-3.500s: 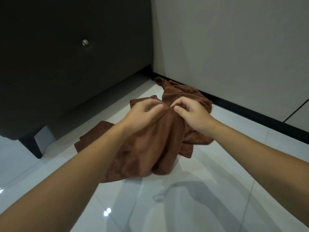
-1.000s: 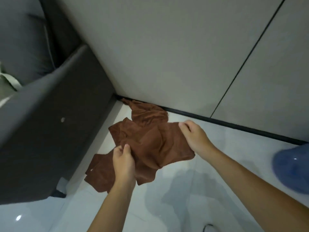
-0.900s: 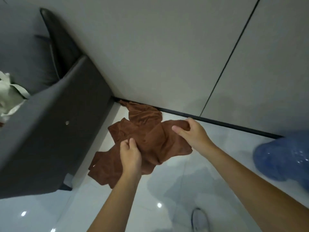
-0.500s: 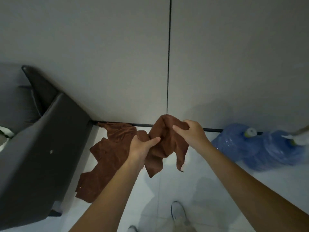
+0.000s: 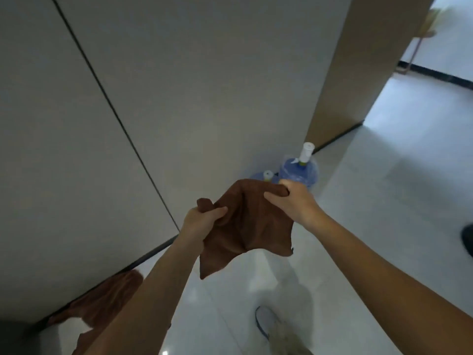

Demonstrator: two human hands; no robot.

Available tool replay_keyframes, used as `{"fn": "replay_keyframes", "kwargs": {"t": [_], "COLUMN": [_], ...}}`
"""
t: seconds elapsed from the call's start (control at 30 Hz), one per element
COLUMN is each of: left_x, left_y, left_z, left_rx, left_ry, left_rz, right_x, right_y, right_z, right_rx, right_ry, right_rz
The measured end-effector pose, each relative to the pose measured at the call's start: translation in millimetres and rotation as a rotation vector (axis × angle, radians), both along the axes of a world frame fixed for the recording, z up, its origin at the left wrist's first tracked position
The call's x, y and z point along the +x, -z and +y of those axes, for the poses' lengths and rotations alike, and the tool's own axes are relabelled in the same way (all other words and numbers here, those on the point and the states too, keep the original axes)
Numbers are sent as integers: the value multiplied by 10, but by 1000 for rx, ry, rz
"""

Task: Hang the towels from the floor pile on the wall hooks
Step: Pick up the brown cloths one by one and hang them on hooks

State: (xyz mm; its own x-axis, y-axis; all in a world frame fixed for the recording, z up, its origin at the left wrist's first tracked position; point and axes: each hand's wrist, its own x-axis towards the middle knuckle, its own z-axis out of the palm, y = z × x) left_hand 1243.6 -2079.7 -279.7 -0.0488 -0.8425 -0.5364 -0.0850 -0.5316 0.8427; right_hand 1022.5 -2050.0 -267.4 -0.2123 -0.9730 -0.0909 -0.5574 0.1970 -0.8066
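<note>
- Brown towel (image 5: 245, 226) up off the floor (image 5: 384, 201), stretched between both hands in front of the grey wall (image 5: 179, 98), lower corners hanging loose and touching nothing.
- Left hand (image 5: 202, 221) fisted around one top corner, fingers curled tight into the cloth, a bit of corner poking out above the fist.
- Right hand (image 5: 294, 201) gripping the other top corner, thumb on the near side, fingers wrapped over the edge.
- Towel pile (image 5: 102, 301) lying at the floor's edge right against the wall, bottom left, partly hidden behind the left forearm.
- Two blue water jugs (image 5: 299, 172) standing at the same floor edge, just past the right hand, near the corner of a tan wood panel (image 5: 358, 73).
- Loads of bare tile off to the right, running out past that panel.
- Shoe (image 5: 268, 321) on the tile near the bottom, below the hanging towel.
- Something dark at the far right edge, too cut off to tell.
</note>
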Motion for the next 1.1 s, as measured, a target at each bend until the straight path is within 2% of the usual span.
{"fn": "replay_keyframes", "kwargs": {"t": [0.2,0.4,0.57,0.97,1.1], "left_x": [-595,-1340,-2059,-4026,-4554], "left_y": [-238,-343,-434,-819,-918], "left_z": [441,1047,1783,4633,5684], "left_rx": [-98,-172,-324,-714,-871], "left_ry": [252,539,847,1425,1585], "left_rz": [68,87,3,-195,-152], "right_x": [-348,-839,-1251,-2048,-2173], "right_y": [-187,-294,-357,-616,-751], "right_z": [1055,2237,3436,7261,8421], "right_rx": [-78,-71,-118,-213,-244], "right_ry": [287,589,802,1231,1356], "right_rz": [16,6,1,89,126]}}
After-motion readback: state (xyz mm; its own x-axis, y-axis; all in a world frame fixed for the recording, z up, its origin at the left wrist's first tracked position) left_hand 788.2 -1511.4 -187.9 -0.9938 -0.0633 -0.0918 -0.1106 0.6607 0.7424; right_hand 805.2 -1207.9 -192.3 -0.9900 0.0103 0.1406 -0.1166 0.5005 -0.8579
